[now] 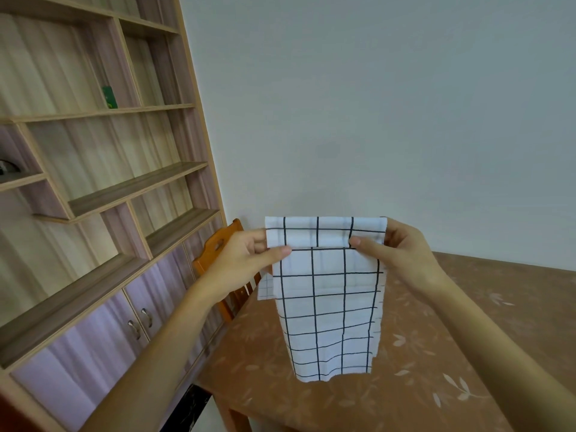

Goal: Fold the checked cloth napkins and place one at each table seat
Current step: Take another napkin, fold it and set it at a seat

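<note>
Two hands held one checked napkin (327,300) up over the table (436,353). Its lower hem hung close to the tabletop; contact could not be told. The cloth was thin, white and woven, with a grid of black lines. It hung as a long rectangle, narrowing toward a wavy bottom edge. The top edge was turned over toward the person into a flat band with a straight crease.

The left hand (240,263) pinched the left end of that band, thumb lying along the front of the fold, fingers curled behind the cloth. The right hand (402,257) pinched the right end likewise, thumb across the front, fingers wrapped round the edge.

Behind the napkin, at the table's left edge, a small corner of checked fabric (266,286) showed. Whether it belonged to the held piece or to another could not be told.

The table was covered in a smooth brown cloth with a pale leaf print; an orange-brown wooden leg showed under its near left corner. A chair (218,244) of orange varnished wood, with a curved back and a slot cut in it, stood at the table's far left side.

Left of the table rose a tall shelf unit (93,182) of pale wood-grain boards, with lilac doors and metal handles (140,322) below. A small green box (109,96) stood on a shelf well above table height. Behind the table was a plain grey-white wall (374,104).
</note>
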Tool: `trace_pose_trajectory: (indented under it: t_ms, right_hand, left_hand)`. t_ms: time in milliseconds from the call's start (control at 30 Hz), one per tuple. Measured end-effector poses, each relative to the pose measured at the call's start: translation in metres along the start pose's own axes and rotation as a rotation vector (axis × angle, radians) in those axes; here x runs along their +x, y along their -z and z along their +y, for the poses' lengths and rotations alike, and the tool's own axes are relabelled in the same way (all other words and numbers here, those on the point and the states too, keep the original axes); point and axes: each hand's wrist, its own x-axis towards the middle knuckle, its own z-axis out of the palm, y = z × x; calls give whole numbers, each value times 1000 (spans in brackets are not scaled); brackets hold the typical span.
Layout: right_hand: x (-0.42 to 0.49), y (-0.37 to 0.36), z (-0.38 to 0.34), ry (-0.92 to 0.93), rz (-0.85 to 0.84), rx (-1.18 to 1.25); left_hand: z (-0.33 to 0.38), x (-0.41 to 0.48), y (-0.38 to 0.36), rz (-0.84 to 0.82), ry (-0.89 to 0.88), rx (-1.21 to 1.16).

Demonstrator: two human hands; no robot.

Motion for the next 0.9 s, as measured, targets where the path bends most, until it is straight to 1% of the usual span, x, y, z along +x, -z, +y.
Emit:
trace_pose_trajectory:
  t_ms: [67, 133, 200, 267, 333, 400, 467, 567, 633, 700, 767, 800, 833, 900]
  right_hand:
    - [-1, 0, -1, 33, -20, -30]
    - [-1, 1, 0, 67, -31, -87]
    - [-1, 2, 2, 120, -27, -131]
    - [-2, 3, 4, 181, -39, -138]
    - [-1, 5, 8, 215, -55, -158]
    - [0, 7, 13, 226, -59, -205]
    - [0, 7, 16, 225, -59, -246]
    - [-2, 6, 14, 172, -14, -200]
    - [-3, 4, 12, 92, 40, -151]
    - [-3, 2, 10, -30, 60, -66]
    - [-3, 0, 8, -172, 33, 66]
    - [-4, 0, 8, -213, -1, 98]
    - [-5, -1, 8, -226, -41, 96]
    - [-7, -1, 9, -182, -89, 12]
  left_hand:
    - [-3, 0, 0, 35, 16, 1]
    - [-1, 1, 1, 29, 51, -51]
    - [1, 2, 3, -19, 119, -156]
    - [-1, 3, 6, -55, 187, -310]
    - [-4, 4, 8, -70, 231, -462]
    - [-5, 4, 9, -64, 250, -529]
    - [-4, 4, 8, -35, 222, -473]
    - [-3, 3, 6, 18, 144, -324]
    - [-1, 3, 5, 74, 125, -308]
    - [-1, 3, 4, 120, 105, -302]
    - [-2, 4, 3, 153, 73, -282]
    - [-2, 5, 3, 169, 59, -267]
    - [-2, 5, 2, 181, 51, -253]
    - [0, 6, 1, 192, 35, -229]
